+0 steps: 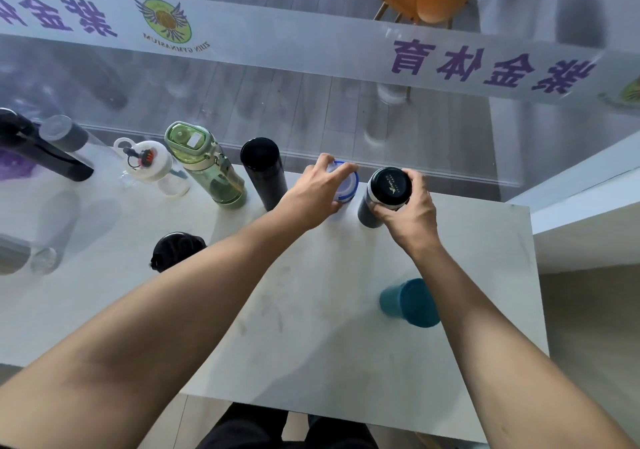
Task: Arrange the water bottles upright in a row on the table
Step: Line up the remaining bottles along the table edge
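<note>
Left hand [317,190] gripped blue-rimmed bottle [347,185]; right hand [410,211] gripped dark bottle [384,194]; both upright on table [311,310].

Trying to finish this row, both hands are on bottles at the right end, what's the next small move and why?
Probably let go of both: the blue-rimmed bottle and dark bottle already stand upright in line. Then reach for the teal cup, standing apart nearer you.

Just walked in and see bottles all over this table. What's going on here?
A person is lining up water bottles along the far edge of the white table. The left hand grips a blue-rimmed bottle; the right hand holds a dark bottle with a black cap beside it. A black flask, a green bottle and a white-lidded clear bottle already stand in the row. A teal cup and a black-lidded bottle wait nearer the person.
</note>
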### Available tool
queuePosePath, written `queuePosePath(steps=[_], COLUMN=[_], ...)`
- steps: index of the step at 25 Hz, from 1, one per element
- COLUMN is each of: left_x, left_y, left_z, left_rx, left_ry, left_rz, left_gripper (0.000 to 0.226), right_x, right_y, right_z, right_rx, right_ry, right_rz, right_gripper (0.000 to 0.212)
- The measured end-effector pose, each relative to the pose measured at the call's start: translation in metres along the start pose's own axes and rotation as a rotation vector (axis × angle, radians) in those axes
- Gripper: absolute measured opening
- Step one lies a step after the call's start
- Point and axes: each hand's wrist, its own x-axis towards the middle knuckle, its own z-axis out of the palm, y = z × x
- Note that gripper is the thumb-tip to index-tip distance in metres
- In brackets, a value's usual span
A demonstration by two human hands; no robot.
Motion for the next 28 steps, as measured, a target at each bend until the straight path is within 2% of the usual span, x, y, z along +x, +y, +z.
queuePosePath(steps=[9,14,17,21,25,28], left_x=[-0.007,-0.010,-0.020,-0.037,-0.042,-0.043], left_y=[-0.021,-0.012,0.004,0.036,0.057,0.059], left_z=[-0.005,-0.011,-0.014,0.007,0.035,0.046], left_rx=[0.011,0.132,0.195,0.133,0.194,0.225], left_ry=[0.035,0.050,0.157,0.232,0.101,0.050], left_rz=[-0.060,-0.052,0.018,0.154,0.165,0.125], left_gripper=[0.071,0.072,0.067,0.060,0.065,0.066], right_x=[0.001,-0.010,-0.040,-0.099,-0.148,-0.157], right_y=[-0.005,-0.018,-0.025,-0.010,0.014,0.029], right_z=[0.013,-0.013,-0.050,-0.083,-0.087,-0.081], right_rx=[-0.020,-0.060,-0.082,-0.216,-0.429,-0.421], right_ry=[-0.040,-0.046,-0.014,-0.126,-0.309,-0.302], right_rz=[-0.003,0.037,-0.004,-0.006,0.043,0.044], right_gripper=[0.085,0.106,0.089,0.067,0.080,0.077])
